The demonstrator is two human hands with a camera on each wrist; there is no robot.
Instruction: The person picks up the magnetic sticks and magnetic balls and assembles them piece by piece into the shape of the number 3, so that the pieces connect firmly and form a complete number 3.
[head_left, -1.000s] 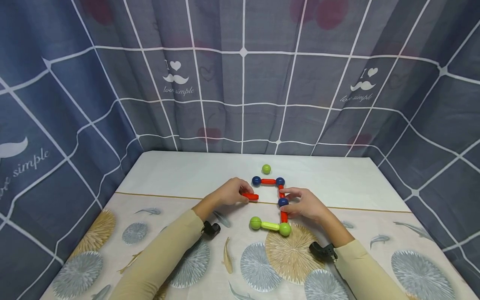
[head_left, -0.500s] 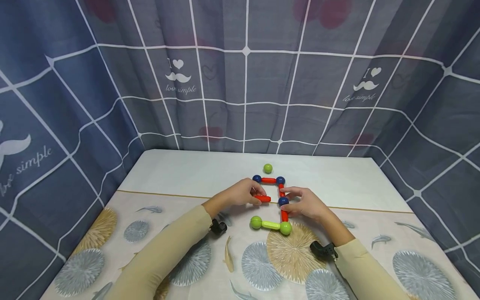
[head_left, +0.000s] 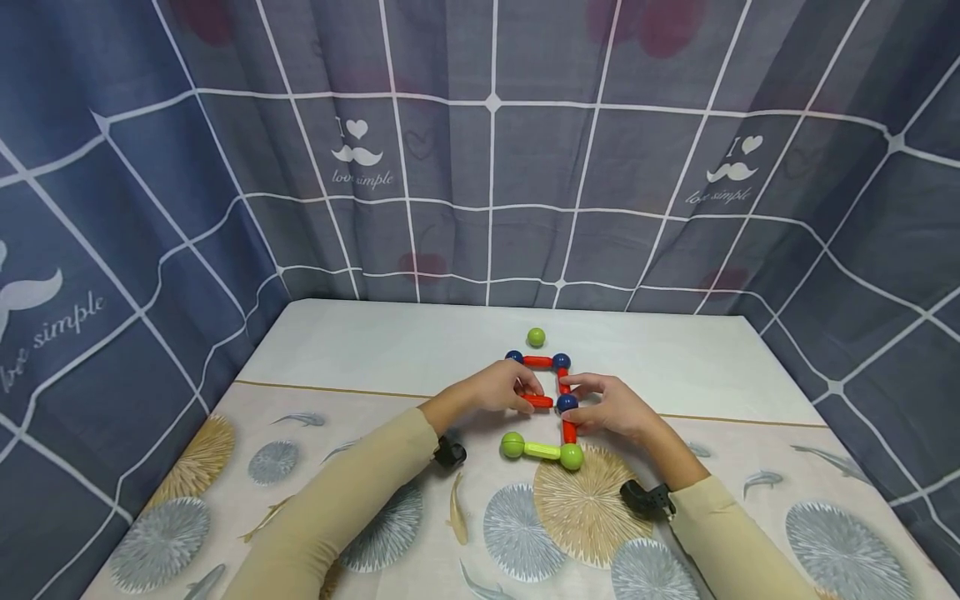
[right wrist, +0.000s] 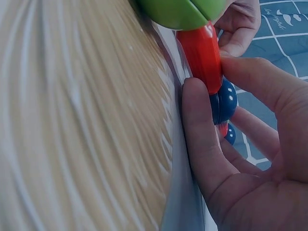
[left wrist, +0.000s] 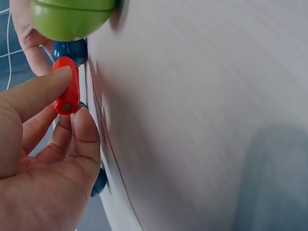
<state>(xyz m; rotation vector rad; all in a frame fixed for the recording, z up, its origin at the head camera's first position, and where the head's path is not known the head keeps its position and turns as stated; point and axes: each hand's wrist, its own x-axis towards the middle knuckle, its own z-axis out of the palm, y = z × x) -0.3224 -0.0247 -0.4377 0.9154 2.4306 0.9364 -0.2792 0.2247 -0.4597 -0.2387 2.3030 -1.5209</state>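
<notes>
My left hand (head_left: 501, 387) pinches a short red magnetic rod (head_left: 537, 401) between thumb and fingers. A grey metal disc shows at its near end in the left wrist view. The rod's far end is at the middle blue ball (head_left: 567, 403); whether they touch, I cannot tell. My right hand (head_left: 617, 408) has its digits around that ball's joint, pinching the lower red rod (right wrist: 199, 57) beside it. The ball and rod belong to a flat figure of linked balls and rods. A green ball (right wrist: 180, 12) caps the lower rod.
The figure runs up to a red rod (head_left: 537, 362) between two blue balls, and down to a light green rod (head_left: 542, 451) ending in another green ball (head_left: 513, 444). A loose green ball (head_left: 536, 337) lies behind. A checked curtain (head_left: 450, 167) surrounds the patterned table (head_left: 360, 350).
My left hand has moved to the right, bringing its red rod up to the middle blue ball. The right hand stays at the same place on the figure.
</notes>
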